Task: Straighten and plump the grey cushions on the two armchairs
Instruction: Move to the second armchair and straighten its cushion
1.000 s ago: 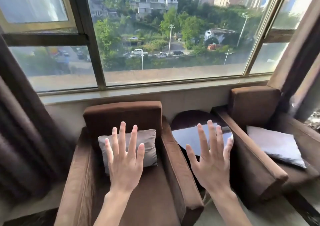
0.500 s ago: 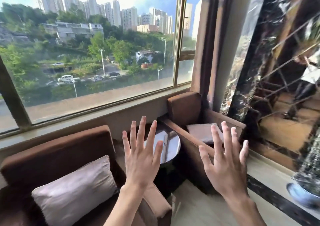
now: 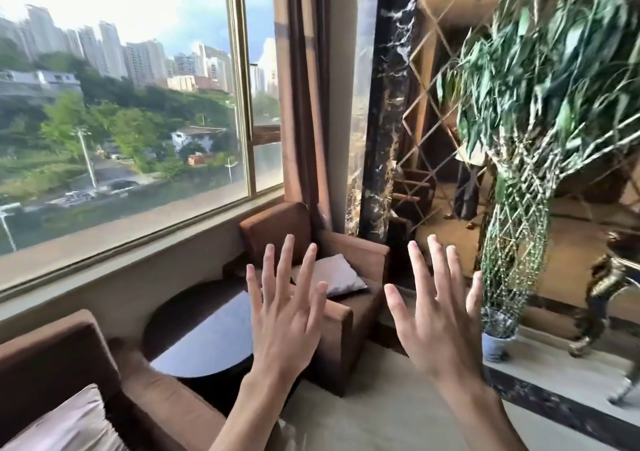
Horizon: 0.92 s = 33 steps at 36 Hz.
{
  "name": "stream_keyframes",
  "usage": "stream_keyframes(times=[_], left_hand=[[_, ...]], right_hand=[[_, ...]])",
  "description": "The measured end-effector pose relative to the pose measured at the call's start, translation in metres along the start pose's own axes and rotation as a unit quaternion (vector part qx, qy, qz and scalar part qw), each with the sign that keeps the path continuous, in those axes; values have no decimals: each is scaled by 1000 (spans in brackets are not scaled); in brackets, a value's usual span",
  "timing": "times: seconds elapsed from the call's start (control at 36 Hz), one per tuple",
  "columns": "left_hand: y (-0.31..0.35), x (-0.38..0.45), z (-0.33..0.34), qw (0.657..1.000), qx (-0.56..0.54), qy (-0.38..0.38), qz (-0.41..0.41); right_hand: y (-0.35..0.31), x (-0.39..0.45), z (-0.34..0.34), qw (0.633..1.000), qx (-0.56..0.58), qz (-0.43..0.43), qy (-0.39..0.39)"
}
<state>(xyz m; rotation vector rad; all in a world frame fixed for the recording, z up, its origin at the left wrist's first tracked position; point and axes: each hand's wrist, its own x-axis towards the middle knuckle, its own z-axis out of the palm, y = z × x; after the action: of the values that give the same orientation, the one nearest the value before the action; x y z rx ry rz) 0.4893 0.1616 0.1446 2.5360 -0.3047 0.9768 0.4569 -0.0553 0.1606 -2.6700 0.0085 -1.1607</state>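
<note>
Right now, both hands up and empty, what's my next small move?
Probably reach the left hand and right hand toward the far armchair. Its grey cushion lies flat on the seat, untouched.

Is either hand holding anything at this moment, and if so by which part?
Nothing is held. The left hand and right hand are raised, fingers spread, in the air, clear of both grey cushions.

We see a dark round table point(image 3: 204, 343) below the window point(image 3: 121, 121). A brown curtain point(image 3: 299, 87) hangs beside it. A potted plant point(image 3: 519, 139) stands right, before mirrored panels point(image 3: 436, 173).
</note>
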Motion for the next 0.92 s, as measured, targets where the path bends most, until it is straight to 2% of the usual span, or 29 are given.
stream_keyframes(times=[0.31, 0.53, 0.72, 0.92], left_hand=[[109, 46, 93, 998, -19, -12, 51], [156, 81, 151, 996, -39, -27, 76], [165, 135, 223, 995, -25, -34, 87], [145, 208, 303, 996, -21, -49, 72]], right_hand=[[135, 26, -22, 998, -54, 28, -15], [199, 58, -11, 997, -66, 46, -19], [241, 108, 33, 996, -69, 54, -14], [275, 177, 115, 995, -78, 55, -34]])
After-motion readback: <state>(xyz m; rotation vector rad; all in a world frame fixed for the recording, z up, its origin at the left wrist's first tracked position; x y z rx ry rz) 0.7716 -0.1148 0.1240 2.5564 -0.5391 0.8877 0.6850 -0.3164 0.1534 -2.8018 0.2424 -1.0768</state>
